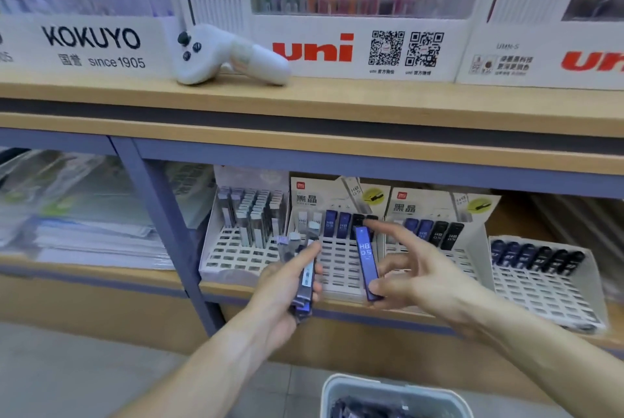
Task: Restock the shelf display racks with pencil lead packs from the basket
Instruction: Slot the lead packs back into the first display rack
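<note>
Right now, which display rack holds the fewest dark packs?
The leftmost rack: it holds only grey and clear packs; the other three racks show blue and black ones.
</note>
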`<state>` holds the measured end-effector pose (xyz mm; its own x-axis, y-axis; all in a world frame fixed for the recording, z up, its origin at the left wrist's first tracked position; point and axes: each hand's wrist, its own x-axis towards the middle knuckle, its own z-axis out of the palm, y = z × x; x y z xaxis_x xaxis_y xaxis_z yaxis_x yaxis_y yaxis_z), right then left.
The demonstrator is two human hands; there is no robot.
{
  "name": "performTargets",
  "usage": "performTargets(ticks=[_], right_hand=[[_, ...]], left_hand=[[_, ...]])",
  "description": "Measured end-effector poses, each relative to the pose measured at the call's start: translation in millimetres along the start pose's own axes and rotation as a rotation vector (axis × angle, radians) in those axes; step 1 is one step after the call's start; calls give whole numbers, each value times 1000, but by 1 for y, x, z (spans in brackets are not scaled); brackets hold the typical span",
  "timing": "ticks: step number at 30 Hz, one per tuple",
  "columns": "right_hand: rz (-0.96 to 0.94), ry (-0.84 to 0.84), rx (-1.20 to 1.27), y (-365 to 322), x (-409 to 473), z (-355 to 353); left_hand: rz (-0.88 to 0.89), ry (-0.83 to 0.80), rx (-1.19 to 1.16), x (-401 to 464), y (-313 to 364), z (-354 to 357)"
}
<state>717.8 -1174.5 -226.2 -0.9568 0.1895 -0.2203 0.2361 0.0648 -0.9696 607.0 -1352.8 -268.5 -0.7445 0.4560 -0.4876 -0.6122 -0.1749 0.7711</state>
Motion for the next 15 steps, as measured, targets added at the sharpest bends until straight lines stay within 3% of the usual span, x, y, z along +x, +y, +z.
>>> performTargets(ticks=[3,6,10,15], right_hand=[[51,51,-53,18,9,-10],[17,211,-170,35,31,-8],[-221,382,-288,35,73,3],[-527,461,-575,40,115,20]], left_hand=[[-24,2,-7,5,-2,0],[-27,26,-42,9,-1,-3],[-15,50,-67,16,3,-7],[-28,47,-109,20,5,-10]])
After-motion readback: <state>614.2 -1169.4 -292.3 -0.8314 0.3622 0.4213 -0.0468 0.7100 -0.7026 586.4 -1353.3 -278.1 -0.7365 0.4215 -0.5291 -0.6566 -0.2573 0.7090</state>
